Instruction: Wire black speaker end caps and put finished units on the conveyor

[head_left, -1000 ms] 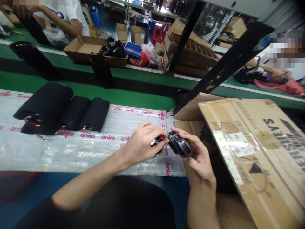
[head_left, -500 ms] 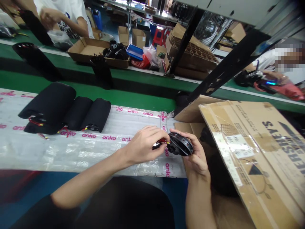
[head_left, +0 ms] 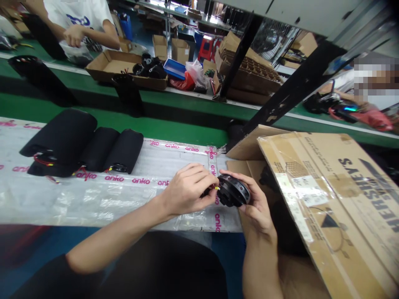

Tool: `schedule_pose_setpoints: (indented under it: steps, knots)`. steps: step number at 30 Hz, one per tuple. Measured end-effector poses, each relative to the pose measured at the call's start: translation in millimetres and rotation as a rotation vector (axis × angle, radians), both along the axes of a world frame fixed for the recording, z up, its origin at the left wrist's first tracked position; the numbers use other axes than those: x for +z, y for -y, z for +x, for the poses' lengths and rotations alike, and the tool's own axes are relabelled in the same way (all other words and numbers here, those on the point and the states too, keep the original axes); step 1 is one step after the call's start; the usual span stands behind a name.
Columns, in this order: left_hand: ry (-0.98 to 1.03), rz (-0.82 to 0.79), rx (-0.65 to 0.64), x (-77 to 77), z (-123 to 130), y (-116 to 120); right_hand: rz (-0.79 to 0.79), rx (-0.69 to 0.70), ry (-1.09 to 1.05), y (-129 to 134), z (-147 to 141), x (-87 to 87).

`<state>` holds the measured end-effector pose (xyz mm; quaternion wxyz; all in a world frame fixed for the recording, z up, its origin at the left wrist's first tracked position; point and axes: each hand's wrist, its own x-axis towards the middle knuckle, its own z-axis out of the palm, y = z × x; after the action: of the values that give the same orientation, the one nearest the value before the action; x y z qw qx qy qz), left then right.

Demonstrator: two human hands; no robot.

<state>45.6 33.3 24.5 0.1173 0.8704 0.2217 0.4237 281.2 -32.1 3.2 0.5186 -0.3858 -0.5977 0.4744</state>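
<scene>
1. With fingers of the left hand [head_left: 188, 189] drawn nearly together, pinching at a yellow plug [head_left: 217, 188]; cannot tell how firmly.
2. With fingers of the right hand [head_left: 260, 203] curled wide round the rim, cradling a round black part [head_left: 233, 191] above the bench [head_left: 124, 207], just beside the plug.
3. Best, by judgement, to brace that part still, grip plug rather than wires [head_left: 213, 185], and leave slack.
4. Lying farther left: black tubes [head_left: 59, 135]; gaping at right: a carton [head_left: 330, 191].
5. Beyond, across the green strip [head_left: 174, 129]: a co-worker's hand [head_left: 75, 35] over a plastic bag [head_left: 77, 53].
</scene>
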Motion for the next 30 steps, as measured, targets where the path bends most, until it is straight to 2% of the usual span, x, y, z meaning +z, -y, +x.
schedule_pose_setpoints:
  steps: [9,14,17,22,30]
  knots:
    - [0.07,-0.093,0.145,2.0,1.8,7.9,0.041,-0.073,0.164,15.8,-12.6,15.4]
    - [0.127,-0.158,0.134,-0.9,4.6,6.5,0.026,-0.098,0.192,22.1,-14.9,17.2]
    - [0.158,-0.218,0.114,-2.1,5.4,5.6,0.003,-0.097,0.176,19.3,-13.7,12.7]
    - [0.163,-0.327,0.085,-2.4,2.4,6.3,0.051,-0.07,0.095,12.6,-12.5,5.4]
    - [0.126,-0.285,0.084,-4.0,1.7,12.2,0.008,-0.15,0.208,18.2,-17.3,24.1]
